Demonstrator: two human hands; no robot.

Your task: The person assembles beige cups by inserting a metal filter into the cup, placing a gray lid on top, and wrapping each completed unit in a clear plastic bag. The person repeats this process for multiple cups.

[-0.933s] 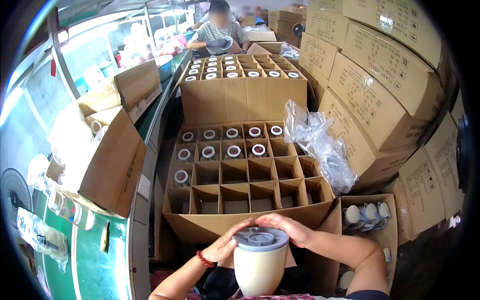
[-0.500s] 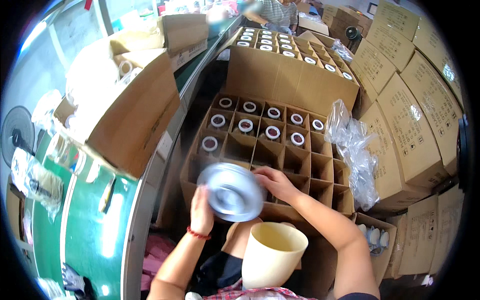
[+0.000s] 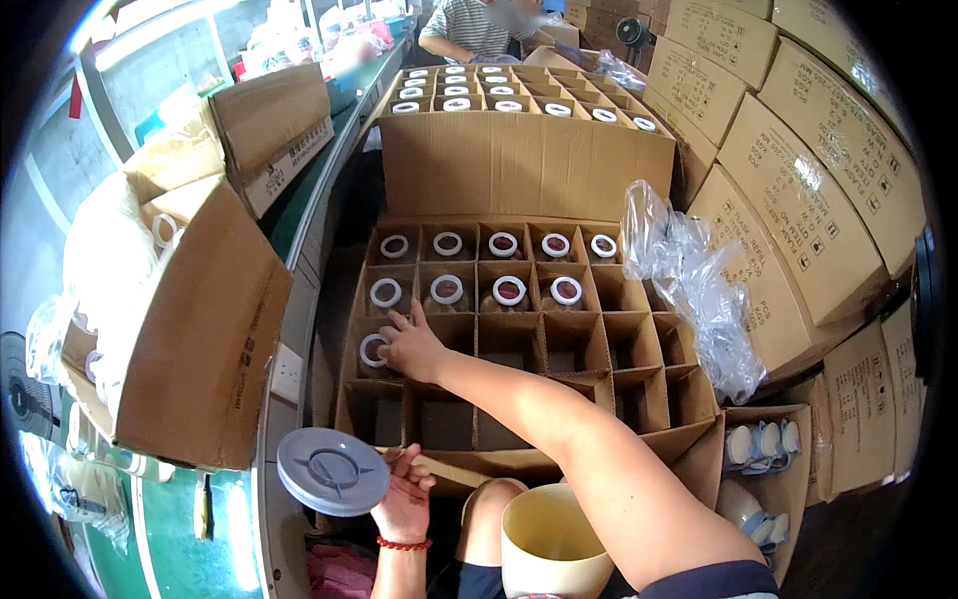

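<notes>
My left hand (image 3: 404, 496) is closed on the edge of a round grey plastic lid (image 3: 334, 469), held tilted beside the carton's near left corner. My right hand (image 3: 414, 347) reaches across the divided carton (image 3: 539, 464). Its fingers are spread at the white ring top of a jar (image 3: 372, 350) in the left column, touching it and covering its right side. Several jars with white ring tops and dark reddish centres, such as this jar (image 3: 446, 291), stand in the compartments behind. A pale yellow bin (image 3: 529, 569) stands open-topped between my legs.
Another divided carton (image 3: 529, 165) of jars lies behind. Crumpled clear plastic (image 3: 699, 290) hangs over the right edge. Stacked cartons (image 3: 788, 240) line the right side. An open box (image 3: 200, 339) sits on the green bench (image 3: 180, 539) at left. A person (image 3: 469, 30) works at the far end.
The lid moved left and down in my left hand, away from the bin. My right hand let go near it and reached forward left to the jar. The view shifted too.
</notes>
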